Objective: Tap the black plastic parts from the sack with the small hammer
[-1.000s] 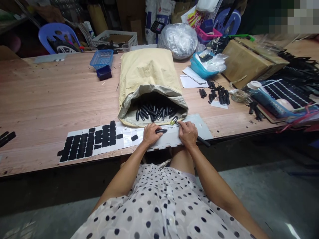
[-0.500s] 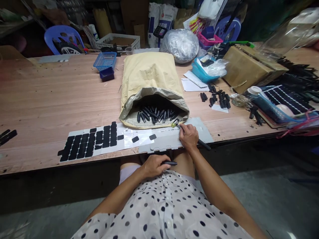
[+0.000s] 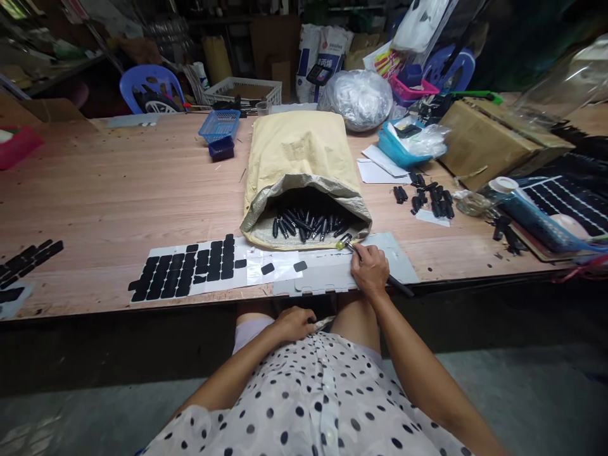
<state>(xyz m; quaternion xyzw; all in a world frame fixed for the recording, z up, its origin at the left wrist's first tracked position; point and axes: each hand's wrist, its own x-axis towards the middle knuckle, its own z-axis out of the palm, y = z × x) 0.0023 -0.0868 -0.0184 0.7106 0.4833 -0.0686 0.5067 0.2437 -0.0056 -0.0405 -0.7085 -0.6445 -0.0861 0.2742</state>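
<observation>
My right hand (image 3: 369, 269) is closed round the dark handle of a small hammer (image 3: 399, 286). Its metal and yellowish head rests near the lip of a cream woven sack (image 3: 299, 142). Inside the sack's wide mouth lie several black pen-like pieces (image 3: 308, 223) with shiny tips. Low over my lap, my left hand (image 3: 293, 324) has curled fingers; a strip of pale cloth (image 3: 325, 324) shows at the fingertips, and what they grip is hidden. Under my right hand lies a grey board (image 3: 327, 277), beside a white sheet of black rounded stickers (image 3: 171, 272).
Blue baskets (image 3: 219, 126) stand left of the sack. Black cylindrical pieces (image 3: 434, 197), a turquoise basket (image 3: 403, 149) and a cardboard box (image 3: 498, 142) sit to the right. A bottle (image 3: 522, 202) lies at the far right. The table's front edge runs above my lap.
The black pen-like piece in my left hand is out of sight, and that hand is slightly lower. My right hand still grips the hammer. The view has shifted left.
</observation>
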